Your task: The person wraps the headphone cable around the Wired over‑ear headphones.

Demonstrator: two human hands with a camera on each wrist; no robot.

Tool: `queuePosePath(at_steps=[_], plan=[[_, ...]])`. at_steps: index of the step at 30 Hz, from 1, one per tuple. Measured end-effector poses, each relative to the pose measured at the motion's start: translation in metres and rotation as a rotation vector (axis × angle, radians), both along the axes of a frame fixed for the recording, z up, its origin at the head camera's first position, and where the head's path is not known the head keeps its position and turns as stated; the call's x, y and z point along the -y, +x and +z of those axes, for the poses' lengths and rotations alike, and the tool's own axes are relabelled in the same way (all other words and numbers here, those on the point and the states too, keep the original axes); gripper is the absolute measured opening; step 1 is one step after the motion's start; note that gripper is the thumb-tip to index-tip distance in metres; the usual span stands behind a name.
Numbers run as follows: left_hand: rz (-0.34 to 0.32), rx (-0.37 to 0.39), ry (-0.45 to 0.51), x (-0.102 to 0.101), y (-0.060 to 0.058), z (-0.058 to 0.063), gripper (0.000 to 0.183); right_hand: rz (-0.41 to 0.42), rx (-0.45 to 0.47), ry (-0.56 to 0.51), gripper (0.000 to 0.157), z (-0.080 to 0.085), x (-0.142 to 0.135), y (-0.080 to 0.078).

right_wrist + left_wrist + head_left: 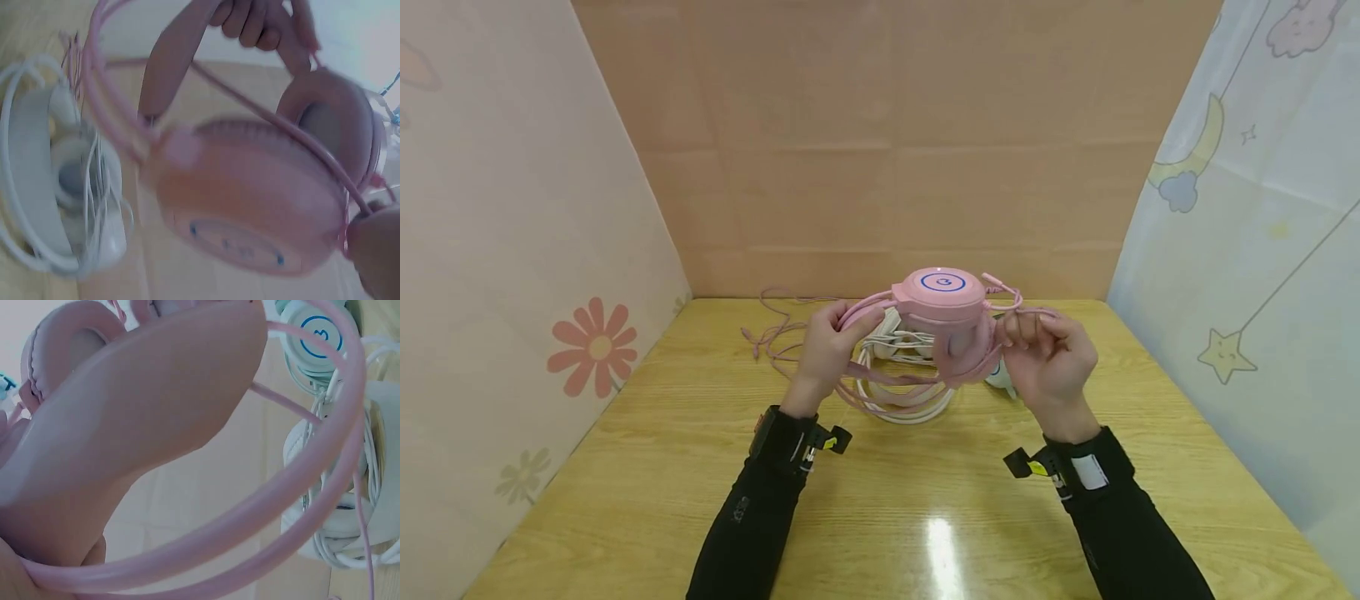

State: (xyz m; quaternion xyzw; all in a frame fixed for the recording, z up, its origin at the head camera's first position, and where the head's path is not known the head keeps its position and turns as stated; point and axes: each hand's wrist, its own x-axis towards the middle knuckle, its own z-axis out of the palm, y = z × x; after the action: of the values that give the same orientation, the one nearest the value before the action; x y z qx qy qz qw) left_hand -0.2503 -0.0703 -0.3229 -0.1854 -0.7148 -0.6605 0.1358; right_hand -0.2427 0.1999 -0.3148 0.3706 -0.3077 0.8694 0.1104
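A pair of pink headphones (942, 307) hangs above the table between my hands, one ear cup with a blue ring facing up. My left hand (827, 354) grips the headband at its left side, fingers and thumb around it. The right wrist view shows the padded band (172, 75) running from those fingers. On the other side, my right hand (1054, 371) has curled fingers and pinches the thin pink cable (337, 169) near the ear cups. That cable crosses in front of the upper cup in the right wrist view. More pink cable (775, 337) trails over the table at left.
Beneath and behind lie white headphones (925, 414) with their white cable bundled. A second white pair with a pale green tint (320, 337) lies to their right. Patterned sheets (542, 208) stand at both sides, a brown paper backdrop (887, 150) behind the wooden table (647, 483).
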Motion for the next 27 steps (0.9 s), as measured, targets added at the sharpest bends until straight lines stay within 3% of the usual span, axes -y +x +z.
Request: queuePosePath(at_steps=[3,5,8,13,16,22,27], plan=[[-0.013,0.003,0.001,-0.005,0.001,0.0,0.035,0.006,0.101,-0.117,0.033,0.0,0.004,0.0],[-0.051,0.02,0.006,-0.007,0.001,0.0,0.034,-0.067,0.068,-0.126,0.034,-0.002,0.004,-0.003],[-0.112,0.047,0.011,-0.006,0.002,0.001,0.031,-0.288,-0.084,-0.031,0.034,-0.005,-0.001,-0.011],[-0.167,0.061,-0.006,0.0,0.003,0.005,0.03,-0.78,-0.376,0.297,0.029,-0.015,-0.017,-0.029],[-0.185,0.055,0.001,0.005,0.005,0.008,0.028,-0.972,-0.464,0.461,0.028,-0.022,-0.026,-0.038],[-0.198,0.012,0.127,0.02,0.01,0.016,0.029,-1.009,-0.486,0.701,0.033,-0.037,-0.041,-0.048],[-0.131,-0.053,0.17,0.035,0.01,0.02,0.026,-0.943,-0.397,0.882,0.038,-0.045,-0.044,-0.049]])
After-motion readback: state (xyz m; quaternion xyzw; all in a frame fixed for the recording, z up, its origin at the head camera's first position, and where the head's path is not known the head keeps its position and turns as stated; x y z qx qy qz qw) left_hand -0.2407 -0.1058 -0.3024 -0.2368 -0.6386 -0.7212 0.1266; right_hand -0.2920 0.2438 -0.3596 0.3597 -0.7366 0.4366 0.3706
